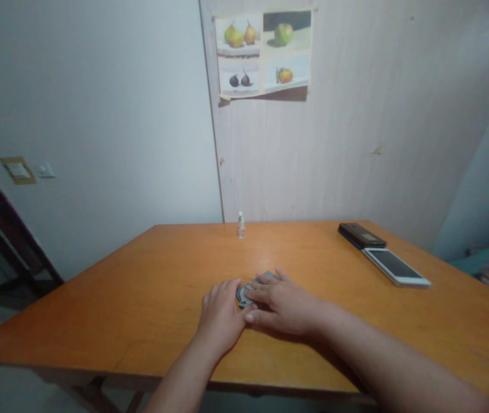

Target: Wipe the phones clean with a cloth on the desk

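Bare forearms reach in from the bottom of the frame over an orange-brown wooden table, where a person's two hands meet on a small grey item near the table's front edge. The right hand lies palm down across the item, fingers fanned a little apart and covering much of it. The left hand rests at the item's left side, its fingers close together and slightly bent; whether it grips the edge cannot be told. The two thumbs come together just in front of the item, whose exact nature is hidden beneath the hands. Beyond them, a small clear bottle with a white cap stands upright near the table's far edge. To the right, a white-framed device with a dark screen lies flat, its far end against a dark case. Above, a print of four fruit pictures hangs on the pale wall, its lower edge lifting away, while a switch plate sits at far left.
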Demonstrator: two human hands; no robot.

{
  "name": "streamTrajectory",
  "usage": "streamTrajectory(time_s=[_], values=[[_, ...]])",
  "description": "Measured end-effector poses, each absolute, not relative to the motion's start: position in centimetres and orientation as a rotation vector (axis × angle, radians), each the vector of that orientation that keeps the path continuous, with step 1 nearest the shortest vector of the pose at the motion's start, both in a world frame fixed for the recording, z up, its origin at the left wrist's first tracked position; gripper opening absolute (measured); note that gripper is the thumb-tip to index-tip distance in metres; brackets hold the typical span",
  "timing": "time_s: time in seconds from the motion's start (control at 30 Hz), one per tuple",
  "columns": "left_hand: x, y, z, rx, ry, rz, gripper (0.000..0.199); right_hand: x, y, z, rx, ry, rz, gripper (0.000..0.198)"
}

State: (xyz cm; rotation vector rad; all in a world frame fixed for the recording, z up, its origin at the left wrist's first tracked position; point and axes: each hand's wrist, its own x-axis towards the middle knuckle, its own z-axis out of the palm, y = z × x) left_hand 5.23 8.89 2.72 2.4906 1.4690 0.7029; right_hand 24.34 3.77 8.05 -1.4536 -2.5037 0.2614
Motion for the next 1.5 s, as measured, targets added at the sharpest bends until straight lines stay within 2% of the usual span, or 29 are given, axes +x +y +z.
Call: streamTrajectory(time_s=[0.17,0.37,0.6,0.8,1.0,1.23,1.5], values=[[5.4,8.7,2.9,2.497,1.475,0.696,0.05,25.2,4.6,7.5,-1.706,-2.371,0.196,0.055],[5.3,8.7,3.0,2.486,1.47,0.68,0.05,24.8,4.1,7.9,-1.512,-2.483,0.247,0.054],[5.4,8.5,3.2,2.489,1.478,0.666,0.05,24.9,4.3,7.9,-1.664,-2.404,0.236,0.054],[5.3,8.7,3.1,2.482,1.476,0.668,0.052,24.5,3.6,8.3,-1.487,-2.508,0.264,0.052],[5.3,8.7,3.0,2.496,1.463,0.696,0.05,25.3,4.5,7.7,-1.722,-2.378,0.157,0.055],[5.2,8.8,3.0,2.489,1.459,0.684,0.051,24.6,3.7,8.2,-1.502,-2.499,0.241,0.048],[5.3,8.6,3.0,2.489,1.467,0.69,0.051,25.3,4.3,7.7,-1.667,-2.403,0.144,0.053]])
